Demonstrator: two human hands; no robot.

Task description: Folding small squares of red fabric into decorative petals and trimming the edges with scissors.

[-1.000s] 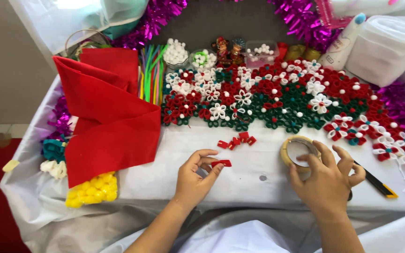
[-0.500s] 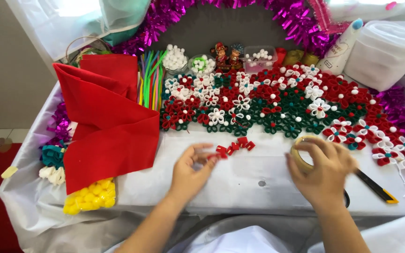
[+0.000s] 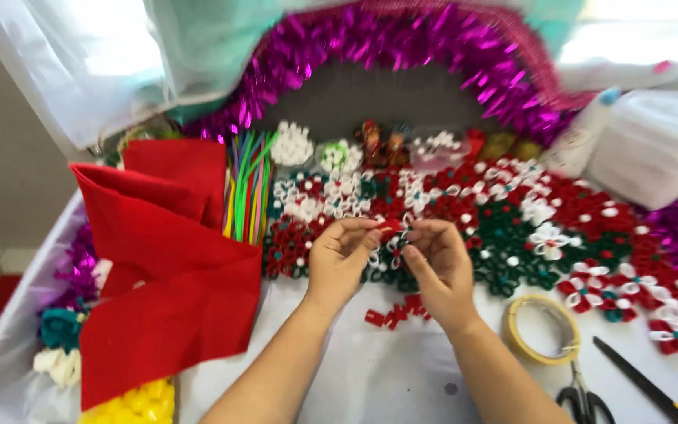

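Fingers of my left hand (image 3: 340, 255) and right hand (image 3: 439, 263) are meeting, both pinching a small red ribbon piece (image 3: 391, 228) between thumb and fingertips. I am holding both forearms angled inward, raised over the counter (image 3: 355, 377), with loose red loops (image 3: 392, 314) lying below and a tape roll (image 3: 543, 330) to my right.

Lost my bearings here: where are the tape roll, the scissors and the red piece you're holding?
tape roll (image 3: 544, 330), head view, on its yellowish ring.
scissors (image 3: 582, 399), head view, near the pivot.
red piece (image 3: 391, 228), head view, its visible middle between both hands' fingertips.
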